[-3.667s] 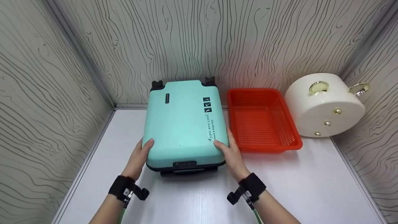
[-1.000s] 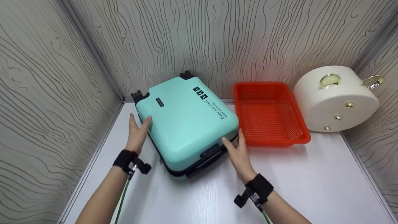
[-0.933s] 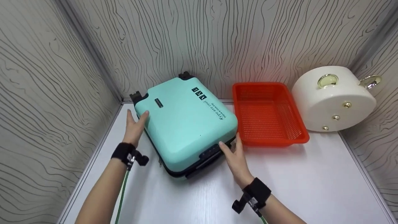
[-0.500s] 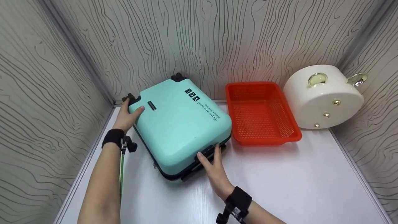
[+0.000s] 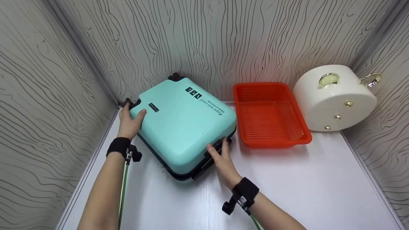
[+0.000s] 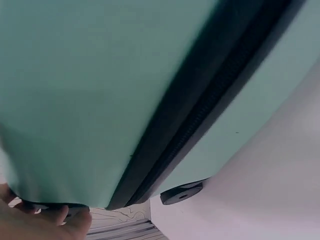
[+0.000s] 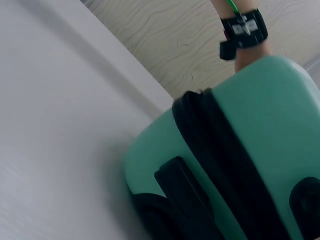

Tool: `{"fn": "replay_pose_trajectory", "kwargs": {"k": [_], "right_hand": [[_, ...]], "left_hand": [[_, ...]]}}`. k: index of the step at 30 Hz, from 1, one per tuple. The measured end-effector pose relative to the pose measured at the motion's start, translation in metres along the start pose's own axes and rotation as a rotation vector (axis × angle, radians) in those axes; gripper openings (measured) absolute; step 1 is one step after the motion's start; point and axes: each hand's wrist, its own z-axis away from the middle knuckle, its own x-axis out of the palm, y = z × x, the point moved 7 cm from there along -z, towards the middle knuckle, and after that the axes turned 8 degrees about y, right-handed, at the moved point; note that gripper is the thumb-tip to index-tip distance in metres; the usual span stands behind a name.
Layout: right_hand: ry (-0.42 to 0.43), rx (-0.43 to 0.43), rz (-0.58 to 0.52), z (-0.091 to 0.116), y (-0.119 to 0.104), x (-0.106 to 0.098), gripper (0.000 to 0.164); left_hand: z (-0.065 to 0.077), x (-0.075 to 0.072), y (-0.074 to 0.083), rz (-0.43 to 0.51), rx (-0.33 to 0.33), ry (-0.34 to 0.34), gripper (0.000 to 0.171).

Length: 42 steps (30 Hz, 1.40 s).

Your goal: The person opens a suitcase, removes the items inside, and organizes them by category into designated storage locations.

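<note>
A mint-green hard-shell suitcase [image 5: 185,121] lies flat and turned at an angle on the white tabletop, its wheeled end toward the back left. My left hand [image 5: 128,125] grips its back-left corner, thumb on top of the shell. In the left wrist view, the fingers [image 6: 55,217] of that hand curl around a black wheel there. At the front end, my right hand [image 5: 222,163] holds the edge beside the black lock and handle [image 5: 203,166], thumb up on the shell's rim. The right wrist view shows the dark zipper band [image 7: 230,165]; the right fingers are mostly hidden there.
To the right stands a red plastic basket [image 5: 302,137] with perforated sides. Beyond it sits a white round bag [image 5: 335,95] with gold handles and studs, close to the right wall. Wood-patterned panels [image 5: 204,38] enclose the table [image 5: 287,185] at the back and sides.
The suitcase has rotated from straight to angled and shifted slightly left and back. My left hand moved up to the wheel corner; my right hand slid from the side to the handle end.
</note>
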Motion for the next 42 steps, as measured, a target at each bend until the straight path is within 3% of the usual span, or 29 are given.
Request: {"fn": "replay_pose_trajectory", "kwargs": {"k": [7,11,18,29,35,42], "right_hand": [[0.019,0.006,0.099,-0.034,-0.011,-0.010,0.119],[0.035,-0.007,0.096,-0.051,-0.017,-0.018,0.120],[0.047,-0.038,0.205,-0.060,-0.022,-0.025,0.118],[0.065,-0.183,0.251,-0.080,-0.044,-0.036,0.087],[0.061,-0.252,0.337,-0.067,-0.052,-0.031,0.080],[-0.060,-0.449,0.609,-0.036,-0.055,-0.013,0.118]], "left_hand": [[0.015,-0.004,-0.007,-0.008,-0.008,0.060,0.097],[0.021,-0.003,-0.009,0.011,-0.001,0.083,0.098],[0.033,-0.002,-0.012,0.064,-0.010,0.152,0.095],[0.057,0.010,-0.008,0.086,0.029,0.218,0.092],[0.068,0.015,-0.009,0.111,0.024,0.220,0.093],[0.081,0.010,-0.008,0.130,0.021,0.243,0.093]]}}
